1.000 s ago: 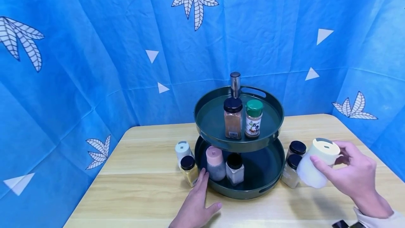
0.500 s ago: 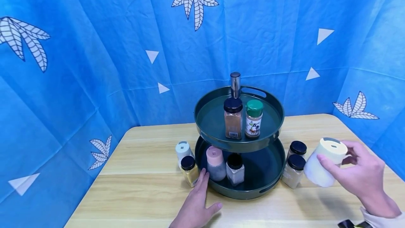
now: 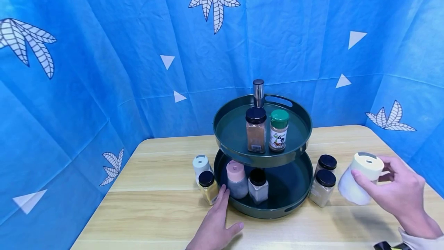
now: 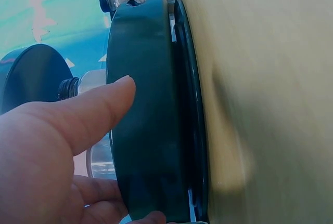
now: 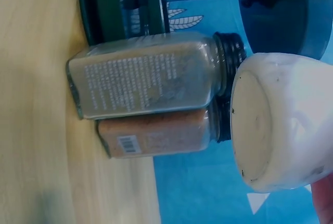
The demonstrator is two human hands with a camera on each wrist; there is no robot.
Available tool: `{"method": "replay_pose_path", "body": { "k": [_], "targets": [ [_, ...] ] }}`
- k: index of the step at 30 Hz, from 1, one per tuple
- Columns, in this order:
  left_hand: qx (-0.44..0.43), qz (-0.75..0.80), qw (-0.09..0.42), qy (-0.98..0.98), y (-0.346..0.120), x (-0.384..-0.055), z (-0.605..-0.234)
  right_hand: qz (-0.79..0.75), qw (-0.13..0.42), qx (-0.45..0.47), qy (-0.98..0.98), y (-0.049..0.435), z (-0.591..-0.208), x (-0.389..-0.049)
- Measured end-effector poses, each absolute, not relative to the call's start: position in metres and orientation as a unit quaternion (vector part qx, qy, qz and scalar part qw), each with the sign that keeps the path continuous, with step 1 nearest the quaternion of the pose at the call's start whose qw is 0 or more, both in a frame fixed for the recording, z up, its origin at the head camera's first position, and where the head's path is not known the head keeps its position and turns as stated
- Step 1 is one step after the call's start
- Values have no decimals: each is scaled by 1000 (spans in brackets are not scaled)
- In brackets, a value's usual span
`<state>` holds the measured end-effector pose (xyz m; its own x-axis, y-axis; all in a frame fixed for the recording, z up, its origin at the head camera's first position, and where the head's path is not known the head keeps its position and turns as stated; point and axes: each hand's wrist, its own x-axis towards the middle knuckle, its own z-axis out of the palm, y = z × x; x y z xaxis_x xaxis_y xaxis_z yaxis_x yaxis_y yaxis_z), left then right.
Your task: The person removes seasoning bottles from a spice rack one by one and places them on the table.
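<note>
Partly curled, the right fingers [image 3: 391, 163] grip a cream-lidded jar [image 3: 352, 186].

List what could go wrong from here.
The lifted white jar in the right hand is close to two black-lidded jars beside the lower tray; swung inward, it might knock them over.
The left hand is at the tray's edge, by the yellow jar; a nudge could tip that jar or shift the tray.

Your head view is bright, with soft shadow on the table [image 3: 166, 213], lower right. Your wrist views look dimmer.
</note>
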<state>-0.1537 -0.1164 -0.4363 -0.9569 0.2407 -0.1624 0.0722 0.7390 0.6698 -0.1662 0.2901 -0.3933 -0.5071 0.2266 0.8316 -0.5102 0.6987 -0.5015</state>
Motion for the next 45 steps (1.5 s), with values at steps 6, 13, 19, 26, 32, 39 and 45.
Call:
{"method": "replay_pose_path", "body": {
  "k": [6,13,19,26,32,39,45],
  "targets": [
    [86,351,118,925,-117,-154,-436,386,469,57,-793,290,-397,-166],
    [84,352,120,925,-116,-154,-436,378,467,63,-797,296,-408,-171],
    [87,349,116,926,-116,-154,-437,379,454,28,-806,294,-414,-172],
    [83,350,116,926,-115,-154,-436,364,426,2,-828,293,-420,-173],
    [84,347,114,927,-116,-154,-436,352,405,-3,-843,294,-426,-175],
    [82,348,115,927,-116,-155,-436,349,357,-11,-866,294,-430,-175],
    [81,345,117,928,-116,-154,-437,339,344,-4,-875,294,-432,-175]
  ]
}}
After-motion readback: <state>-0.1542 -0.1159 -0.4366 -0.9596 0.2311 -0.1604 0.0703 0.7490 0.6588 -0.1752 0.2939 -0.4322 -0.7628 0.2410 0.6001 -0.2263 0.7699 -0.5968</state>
